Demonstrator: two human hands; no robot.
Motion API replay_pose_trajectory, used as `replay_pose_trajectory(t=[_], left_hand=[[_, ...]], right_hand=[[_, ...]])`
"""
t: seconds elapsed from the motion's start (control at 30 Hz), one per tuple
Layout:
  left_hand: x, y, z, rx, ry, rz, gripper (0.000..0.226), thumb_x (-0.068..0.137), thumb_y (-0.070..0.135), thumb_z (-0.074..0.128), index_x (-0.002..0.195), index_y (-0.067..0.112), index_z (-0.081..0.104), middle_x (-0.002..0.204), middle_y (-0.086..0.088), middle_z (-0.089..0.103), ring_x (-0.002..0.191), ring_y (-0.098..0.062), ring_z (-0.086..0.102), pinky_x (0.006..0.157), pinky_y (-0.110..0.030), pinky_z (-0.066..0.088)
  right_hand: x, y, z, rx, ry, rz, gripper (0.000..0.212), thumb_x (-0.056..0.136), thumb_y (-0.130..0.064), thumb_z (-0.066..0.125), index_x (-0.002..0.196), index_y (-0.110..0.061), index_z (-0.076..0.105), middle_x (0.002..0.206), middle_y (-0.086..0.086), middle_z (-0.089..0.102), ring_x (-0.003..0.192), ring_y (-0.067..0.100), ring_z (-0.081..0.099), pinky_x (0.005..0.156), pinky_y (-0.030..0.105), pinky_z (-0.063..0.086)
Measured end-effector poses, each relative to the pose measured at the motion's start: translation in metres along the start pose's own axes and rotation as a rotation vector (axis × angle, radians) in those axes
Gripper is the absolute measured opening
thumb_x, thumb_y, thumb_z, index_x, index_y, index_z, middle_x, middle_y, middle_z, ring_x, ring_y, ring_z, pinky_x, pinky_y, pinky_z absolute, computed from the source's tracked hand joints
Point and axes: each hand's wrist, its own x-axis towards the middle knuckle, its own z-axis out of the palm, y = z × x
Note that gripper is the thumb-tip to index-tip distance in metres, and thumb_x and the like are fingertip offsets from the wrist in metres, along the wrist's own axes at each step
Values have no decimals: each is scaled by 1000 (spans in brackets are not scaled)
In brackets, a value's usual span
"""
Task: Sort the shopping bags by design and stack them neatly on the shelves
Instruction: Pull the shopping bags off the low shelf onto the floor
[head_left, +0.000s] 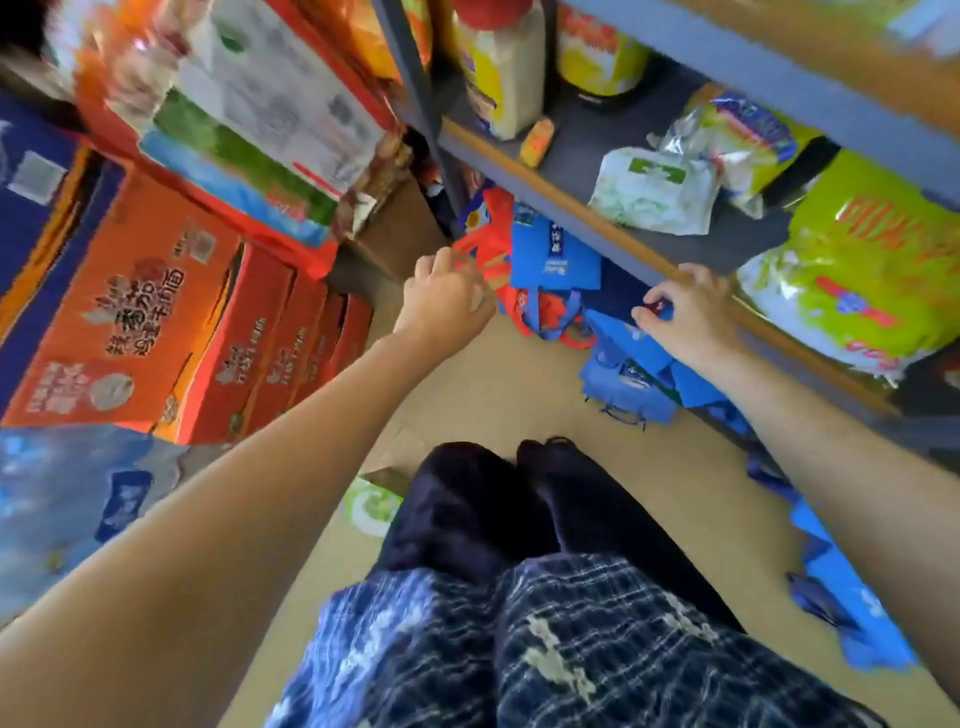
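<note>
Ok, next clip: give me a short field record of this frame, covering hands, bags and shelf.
left hand: fingers curled at the red bags, grip unclear
right hand: fingers pinch a small red and blue item above the blue bags
bags: mixed red and blue heap under the shelf, more blue ones on the floor at right
shelf: holds packets and jars, no bags stacked on it

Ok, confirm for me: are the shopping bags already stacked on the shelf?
No: the red bags and blue bags lie in a loose heap on the floor under the shelf, which holds other goods.
</note>
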Motion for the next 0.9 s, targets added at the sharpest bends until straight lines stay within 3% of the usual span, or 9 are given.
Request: replay_pose_trajectory(t=[0.17,0.3,0.43,0.53,0.63,0.7,0.8,0.9], left_hand=[[59,-22,4,66,-60,221,37,93,30,48,126,15,53,140,-8,36,128,-32,29,99,-43,32],[107,-71,33,136,-142,329,36,91,29,52,122,12,57,138,-10,39,129,-36,31,99,-46,37],[142,-107,84,179,-195,388,30,90,24,54,114,8,62,135,-14,42,130,-36,31,97,-44,36],[177,-121,149,166,-217,415,38,89,33,48,116,9,61,136,-13,42,125,-34,36,95,-42,36],[203,-132,222,157,-238,461,67,76,50,29,114,7,62,131,-16,46,122,-36,40,97,-46,37],[219,-142,267,143,-194,499,77,68,52,22,111,4,64,128,-18,50,120,-38,44,96,-48,38],[244,-153,314,123,-171,450,45,83,38,45,111,9,64,129,-14,48,118,-36,43,97,-44,37],[266,-165,356,75,-86,456,32,85,23,58,113,9,62,129,-14,46,119,-34,41,98,-40,32]], right_hand=[[21,-8,36,120,23,235,30,91,-31,57,111,-8,61,141,14,33,136,30,17,108,35,16],[31,-9,88,260,167,408,35,88,-32,63,100,1,65,123,23,51,128,34,35,103,43,29],[40,4,178,409,158,583,62,62,-60,49,86,-5,68,115,23,59,119,38,49,102,49,35],[61,18,244,410,119,605,50,72,-46,59,94,-2,68,117,23,57,122,36,45,106,42,28],[96,49,304,383,166,593,29,85,-23,63,100,2,67,121,22,54,128,32,39,106,36,24],[119,71,334,370,184,575,27,86,-21,63,103,-1,66,125,22,51,130,29,35,106,33,22],[152,100,369,351,247,510,49,76,-48,57,97,-5,68,119,21,54,125,30,39,99,28,21],[184,126,396,295,269,455,40,81,-41,62,102,-8,67,125,18,50,129,29,34,89,21,18]])
